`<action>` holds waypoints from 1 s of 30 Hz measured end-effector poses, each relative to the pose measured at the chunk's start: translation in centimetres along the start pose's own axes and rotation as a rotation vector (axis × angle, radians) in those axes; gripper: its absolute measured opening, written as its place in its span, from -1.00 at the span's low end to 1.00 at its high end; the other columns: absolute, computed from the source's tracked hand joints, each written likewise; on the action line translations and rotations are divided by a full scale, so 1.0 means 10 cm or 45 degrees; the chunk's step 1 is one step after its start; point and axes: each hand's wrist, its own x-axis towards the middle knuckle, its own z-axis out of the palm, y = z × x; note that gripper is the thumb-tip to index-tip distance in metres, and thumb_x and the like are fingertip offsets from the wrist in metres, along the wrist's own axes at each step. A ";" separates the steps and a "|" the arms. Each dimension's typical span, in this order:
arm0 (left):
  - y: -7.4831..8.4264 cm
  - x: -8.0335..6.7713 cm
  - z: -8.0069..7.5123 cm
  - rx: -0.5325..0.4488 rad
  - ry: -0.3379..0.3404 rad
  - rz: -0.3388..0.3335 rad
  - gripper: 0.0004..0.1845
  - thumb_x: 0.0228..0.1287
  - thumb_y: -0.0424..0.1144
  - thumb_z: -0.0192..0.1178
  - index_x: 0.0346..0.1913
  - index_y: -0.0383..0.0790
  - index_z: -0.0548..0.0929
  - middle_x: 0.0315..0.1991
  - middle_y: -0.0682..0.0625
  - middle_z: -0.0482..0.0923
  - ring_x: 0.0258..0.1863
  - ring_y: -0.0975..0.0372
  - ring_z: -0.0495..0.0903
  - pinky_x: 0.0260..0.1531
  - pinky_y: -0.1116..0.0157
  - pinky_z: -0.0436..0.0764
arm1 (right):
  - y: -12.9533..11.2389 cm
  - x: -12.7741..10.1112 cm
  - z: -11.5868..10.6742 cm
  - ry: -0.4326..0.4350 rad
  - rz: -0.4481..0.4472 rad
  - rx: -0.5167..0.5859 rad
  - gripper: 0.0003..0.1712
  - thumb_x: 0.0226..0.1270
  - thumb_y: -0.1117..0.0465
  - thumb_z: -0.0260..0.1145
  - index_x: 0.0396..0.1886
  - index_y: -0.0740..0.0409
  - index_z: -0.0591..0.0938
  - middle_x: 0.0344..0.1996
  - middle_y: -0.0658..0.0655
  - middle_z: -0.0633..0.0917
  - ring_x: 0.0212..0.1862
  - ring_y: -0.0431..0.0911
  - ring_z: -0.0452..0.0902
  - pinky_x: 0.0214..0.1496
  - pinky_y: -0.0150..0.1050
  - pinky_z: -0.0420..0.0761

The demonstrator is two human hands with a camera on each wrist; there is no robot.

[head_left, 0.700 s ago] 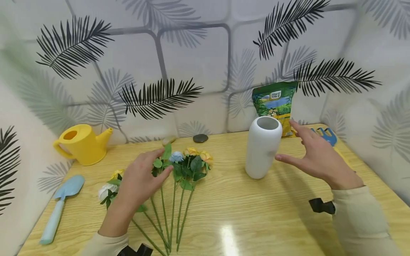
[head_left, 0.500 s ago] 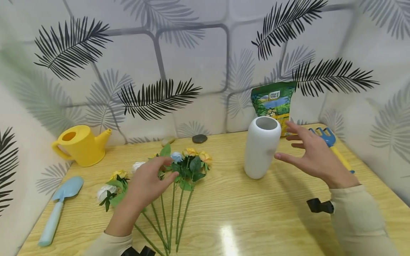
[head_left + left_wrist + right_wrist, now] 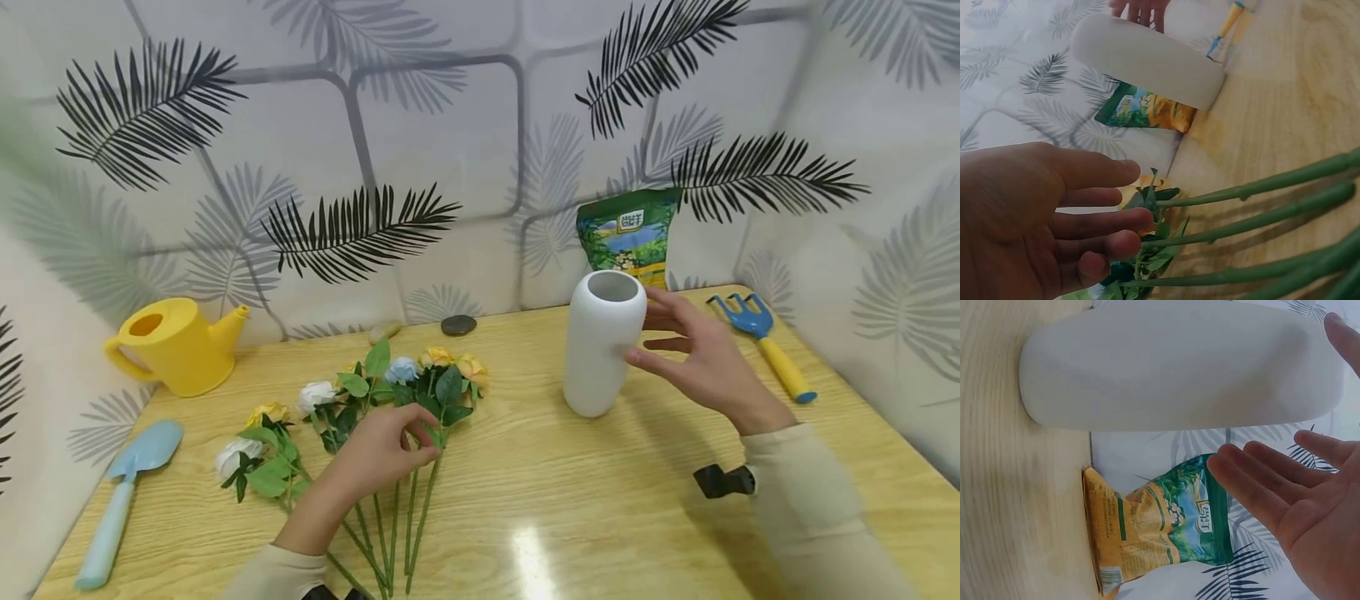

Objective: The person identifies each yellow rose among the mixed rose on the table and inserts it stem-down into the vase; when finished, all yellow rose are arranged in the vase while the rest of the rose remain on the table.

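Nearest me, the left hand [image 3: 378,454] hovers over the artificial rose stems [image 3: 408,521] lying on the bench [image 3: 600,517], fingers [image 3: 1094,225] loosely extended, gripping nothing. Farther back, the right hand [image 3: 693,358] spreads open beside the upright white vase [image 3: 602,342], thumb apparently touching it. A careless nudge could topple that tall vase. Only the right wrist view shows the gap between palm and vase.

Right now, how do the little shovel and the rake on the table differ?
The shovel is pale blue all over; the rake has a darker blue head and a yellow handle. The shovel lies at the table's left edge beside the watering can, the rake at the far right behind the right hand. Both lie flat, untouched.
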 end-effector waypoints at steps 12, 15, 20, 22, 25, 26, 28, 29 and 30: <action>0.02 0.03 0.18 0.152 -0.028 -0.010 -0.71 0.18 -0.27 0.46 -0.04 -0.19 0.69 -0.41 0.10 0.72 -0.51 0.35 0.59 -0.50 0.36 0.54 | 0.02 0.02 0.07 0.002 0.057 0.062 -0.10 0.33 0.11 0.46 0.57 0.02 0.24 0.27 0.29 0.58 0.19 0.16 0.61 0.10 0.08 0.68; 0.02 0.04 0.20 0.171 -0.015 -0.005 -0.71 0.16 -0.27 0.48 -0.06 -0.17 0.70 -0.42 0.12 0.70 -0.51 0.36 0.58 -0.50 0.35 0.54 | 0.02 0.03 0.07 0.014 0.049 0.066 -0.12 0.33 0.12 0.45 0.56 0.03 0.24 0.24 0.30 0.59 0.18 0.16 0.61 0.09 0.11 0.68; 0.02 0.05 0.23 0.164 -0.009 0.008 -0.69 0.14 -0.31 0.48 -0.04 -0.19 0.70 -0.44 0.12 0.68 -0.53 0.35 0.56 -0.50 0.35 0.55 | 0.02 0.04 0.07 0.022 0.040 0.083 -0.13 0.33 0.14 0.45 0.56 0.04 0.25 0.21 0.29 0.61 0.16 0.14 0.62 0.08 0.04 0.70; 0.02 0.05 0.24 0.143 -0.009 0.013 -0.68 0.15 -0.34 0.47 -0.03 -0.22 0.69 -0.45 0.11 0.66 -0.52 0.34 0.56 -0.50 0.36 0.54 | 0.02 0.04 0.08 0.024 0.042 0.090 -0.13 0.33 0.14 0.45 0.55 0.04 0.26 0.21 0.28 0.62 0.16 0.13 0.62 0.08 0.00 0.72; 0.03 0.05 0.26 0.082 -0.008 0.003 -0.68 0.15 -0.39 0.45 -0.02 -0.25 0.68 -0.44 0.08 0.65 -0.51 0.33 0.56 -0.51 0.37 0.54 | 0.02 0.04 0.08 0.027 0.039 0.094 -0.14 0.32 0.15 0.46 0.54 0.05 0.28 0.20 0.28 0.62 0.16 0.14 0.63 0.07 -0.01 0.72; 0.03 0.05 0.26 0.057 -0.007 -0.005 -0.68 0.15 -0.40 0.45 -0.01 -0.26 0.68 -0.44 0.07 0.65 -0.49 0.32 0.57 -0.51 0.37 0.54 | 0.02 0.04 0.08 0.026 0.039 0.096 -0.14 0.32 0.15 0.46 0.54 0.04 0.28 0.20 0.28 0.62 0.16 0.14 0.63 0.07 0.01 0.72; 0.05 0.05 0.26 0.006 -0.001 -0.036 -0.67 0.17 -0.42 0.43 0.01 -0.26 0.67 -0.42 0.06 0.64 -0.48 0.31 0.56 -0.50 0.36 0.55 | 0.02 0.03 0.08 0.025 0.036 0.099 -0.14 0.31 0.16 0.46 0.54 0.04 0.28 0.20 0.29 0.62 0.16 0.16 0.63 0.07 0.05 0.71; 0.06 0.05 0.26 -0.023 0.004 -0.052 -0.66 0.18 -0.42 0.42 0.03 -0.27 0.67 -0.42 0.06 0.64 -0.49 0.30 0.57 -0.51 0.36 0.55 | 0.02 0.03 0.08 0.025 0.034 0.099 -0.14 0.31 0.16 0.46 0.54 0.04 0.28 0.21 0.29 0.62 0.17 0.17 0.63 0.08 0.07 0.71; 0.06 0.05 0.26 -0.051 0.009 -0.062 -0.65 0.19 -0.43 0.41 0.05 -0.28 0.67 -0.41 0.05 0.63 -0.51 0.29 0.57 -0.51 0.35 0.56 | 0.03 0.04 0.08 0.027 0.029 0.099 -0.14 0.32 0.16 0.46 0.54 0.05 0.28 0.21 0.30 0.62 0.17 0.18 0.62 0.08 0.09 0.70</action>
